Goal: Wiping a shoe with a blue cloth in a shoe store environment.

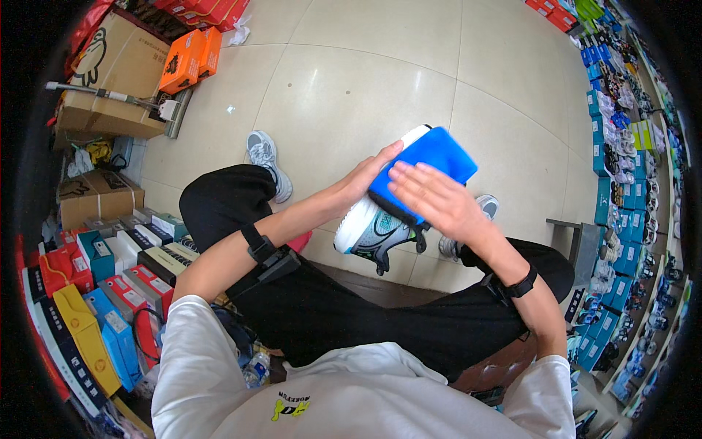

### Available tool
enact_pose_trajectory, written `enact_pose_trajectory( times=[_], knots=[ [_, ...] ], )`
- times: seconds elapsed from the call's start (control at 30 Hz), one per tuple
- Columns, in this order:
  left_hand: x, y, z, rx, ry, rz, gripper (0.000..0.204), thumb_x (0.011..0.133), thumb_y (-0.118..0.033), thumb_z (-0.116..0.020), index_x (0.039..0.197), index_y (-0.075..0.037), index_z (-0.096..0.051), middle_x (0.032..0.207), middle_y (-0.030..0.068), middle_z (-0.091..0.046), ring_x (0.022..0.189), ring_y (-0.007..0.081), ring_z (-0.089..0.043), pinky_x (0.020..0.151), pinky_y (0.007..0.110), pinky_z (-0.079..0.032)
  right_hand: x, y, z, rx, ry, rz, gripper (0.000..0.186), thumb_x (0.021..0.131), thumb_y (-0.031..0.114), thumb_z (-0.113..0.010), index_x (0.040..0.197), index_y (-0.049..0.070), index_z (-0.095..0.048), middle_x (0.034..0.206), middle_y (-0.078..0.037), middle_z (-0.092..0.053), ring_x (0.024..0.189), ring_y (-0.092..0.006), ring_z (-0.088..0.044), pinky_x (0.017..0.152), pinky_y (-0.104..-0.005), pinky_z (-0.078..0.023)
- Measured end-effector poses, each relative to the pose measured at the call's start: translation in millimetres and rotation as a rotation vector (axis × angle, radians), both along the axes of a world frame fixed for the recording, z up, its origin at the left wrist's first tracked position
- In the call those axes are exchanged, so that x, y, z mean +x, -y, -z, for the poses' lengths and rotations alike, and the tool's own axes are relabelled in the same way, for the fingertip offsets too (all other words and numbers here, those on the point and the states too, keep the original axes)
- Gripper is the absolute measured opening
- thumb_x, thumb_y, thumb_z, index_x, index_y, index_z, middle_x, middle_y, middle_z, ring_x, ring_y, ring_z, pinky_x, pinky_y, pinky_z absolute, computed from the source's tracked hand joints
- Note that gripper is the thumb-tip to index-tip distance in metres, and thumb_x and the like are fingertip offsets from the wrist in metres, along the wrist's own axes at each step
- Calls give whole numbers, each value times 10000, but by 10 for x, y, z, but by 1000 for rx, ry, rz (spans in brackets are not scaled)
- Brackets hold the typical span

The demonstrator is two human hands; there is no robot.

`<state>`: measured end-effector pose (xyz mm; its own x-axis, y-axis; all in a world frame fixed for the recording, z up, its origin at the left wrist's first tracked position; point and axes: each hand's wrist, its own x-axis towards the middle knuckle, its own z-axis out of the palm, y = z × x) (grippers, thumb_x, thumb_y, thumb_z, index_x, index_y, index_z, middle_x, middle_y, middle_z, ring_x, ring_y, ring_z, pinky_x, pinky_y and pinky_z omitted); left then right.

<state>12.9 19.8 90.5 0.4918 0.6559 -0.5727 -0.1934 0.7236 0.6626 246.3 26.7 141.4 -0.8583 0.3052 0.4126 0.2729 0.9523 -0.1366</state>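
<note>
Shoe (363, 219) partly behind blue brush (447, 152), shoeboxes (112, 338) left, teal boxes (627, 254) right

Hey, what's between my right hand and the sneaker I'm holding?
In the head view, a blue pad lies between your right hand and the gray-and-white sneaker.

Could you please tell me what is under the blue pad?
Under the blue pad, a grey shoe with a white sole shows at both ends; its middle is covered from view.
</note>
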Motion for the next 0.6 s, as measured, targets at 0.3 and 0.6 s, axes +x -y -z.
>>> enact_pose_trajectory(
  times=[0.3, 0.6],
  knots=[
    [-25, 15, -45, 33, -37, -22, 992, 1001, -841, -490, 1622, -68, -485, 1459, 207, -659, 1221, 287, -729, 1003, 439, -635, 18, -114, -12, 20, 36, -8, 480, 983, 141, -609, 1445, 21, -656, 1571, -132, -635, 1488, -267, -588, 1251, -447, -478],
    [-198, -28, 299, 62, -47, -16, 907, 1037, -802, -477, 1542, -55, -570, 1403, 177, -700, 1205, 257, -725, 1034, 423, -609, -255, 86, 149, 9, 60, -185, 438, 1013, 124, -607, 1434, 18, -666, 1544, -140, -655, 1457, -281, -612, 1243, -442, -485]
  ],
)
